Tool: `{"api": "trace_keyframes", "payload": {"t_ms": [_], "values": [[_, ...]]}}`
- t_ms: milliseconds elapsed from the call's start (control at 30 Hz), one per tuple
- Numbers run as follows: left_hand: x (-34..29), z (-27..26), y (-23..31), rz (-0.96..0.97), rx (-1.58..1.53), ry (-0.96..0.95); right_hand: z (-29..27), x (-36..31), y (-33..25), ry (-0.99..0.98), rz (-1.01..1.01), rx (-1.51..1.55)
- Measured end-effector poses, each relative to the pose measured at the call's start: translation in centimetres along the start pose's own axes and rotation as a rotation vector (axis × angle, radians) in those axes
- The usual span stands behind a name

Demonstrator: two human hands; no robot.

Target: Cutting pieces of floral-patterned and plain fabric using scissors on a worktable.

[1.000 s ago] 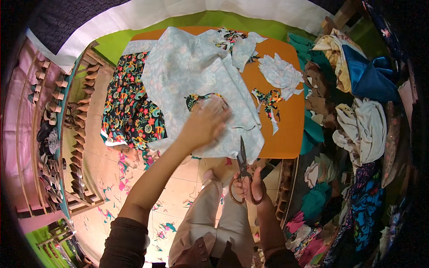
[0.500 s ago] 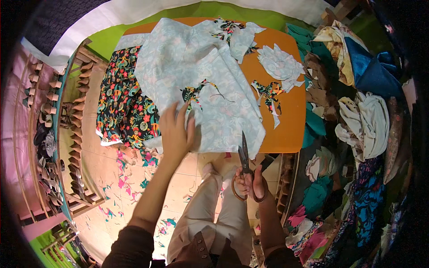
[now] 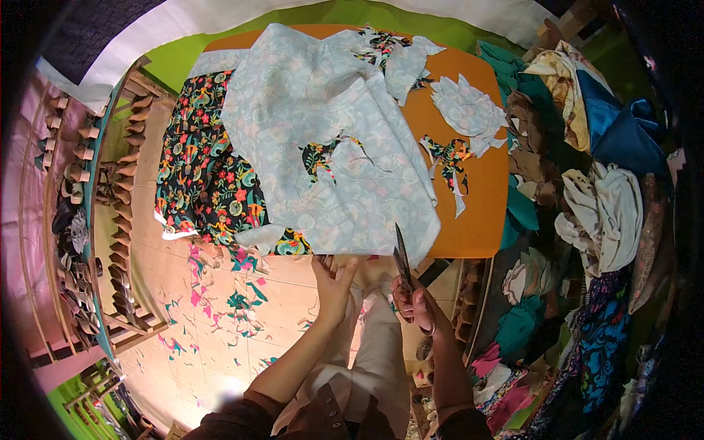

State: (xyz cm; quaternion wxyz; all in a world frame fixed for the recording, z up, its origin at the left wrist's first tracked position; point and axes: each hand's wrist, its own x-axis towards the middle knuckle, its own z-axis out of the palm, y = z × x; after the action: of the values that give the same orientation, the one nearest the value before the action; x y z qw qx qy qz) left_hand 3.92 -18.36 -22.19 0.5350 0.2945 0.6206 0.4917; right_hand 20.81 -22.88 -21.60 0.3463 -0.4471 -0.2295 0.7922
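A large piece of floral fabric (image 3: 293, 95) lies pale side up on the orange table, its near edge along the table's front. A dark patterned scrap (image 3: 319, 158) rests on it. My right hand (image 3: 416, 306) is closed around the handles of dark scissors (image 3: 401, 253); their blades look closed and point away from me, over the fabric's near right corner. At the front edge, my left hand (image 3: 335, 290) has its thumb apart from the fingers, the fingertips at the fabric's border. Black floral fabric (image 3: 209, 176) hangs over the table's left side.
Cut pale pieces (image 3: 469, 110) and a patterned scrap (image 3: 449, 165) lie on the orange tabletop (image 3: 484, 227). Wooden racks of shoe lasts (image 3: 121, 220) stand left. Cloth piles (image 3: 605, 216) crowd the right. Colourful offcuts (image 3: 246, 297) litter the tiled floor.
My left hand has moved off the top of the fabric, toward me and right, to the front edge. The scissors have turned, showing their handles less openly. The view has shifted slightly.
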Motion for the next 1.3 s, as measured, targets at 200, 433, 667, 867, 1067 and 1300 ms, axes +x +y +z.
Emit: {"api": "trace_keyframes", "payload": {"t_ms": [200, 433, 667, 867, 1067, 1300], "values": [[-1.4, -0.8, 0.6, -0.232, -0.074, -0.108, 0.6, -0.6, -1.0, -0.075, 0.029, 0.04], [-1.7, -2.2, 1.4, -0.184, -0.34, -0.269, 0.3, -1.0, -0.6, -0.113, 0.043, 0.035], [-0.5, 0.0, 3.0, -0.399, -0.388, -0.253, 0.3, -0.8, -0.1, -0.156, 0.11, 0.109], [-0.9, 0.6, 2.0, -0.293, -0.091, -0.217, 1.5, -1.0, -0.7, -0.11, 0.08, -0.017], [-1.3, -0.1, 2.1, -0.288, -0.124, -0.172, 0.3, -1.1, 0.0, -0.17, 0.096, 0.124], [-1.1, -0.3, 2.6, -0.283, -0.183, -0.202, 1.6, -1.0, -2.1, -0.11, 0.143, 0.006]]}}
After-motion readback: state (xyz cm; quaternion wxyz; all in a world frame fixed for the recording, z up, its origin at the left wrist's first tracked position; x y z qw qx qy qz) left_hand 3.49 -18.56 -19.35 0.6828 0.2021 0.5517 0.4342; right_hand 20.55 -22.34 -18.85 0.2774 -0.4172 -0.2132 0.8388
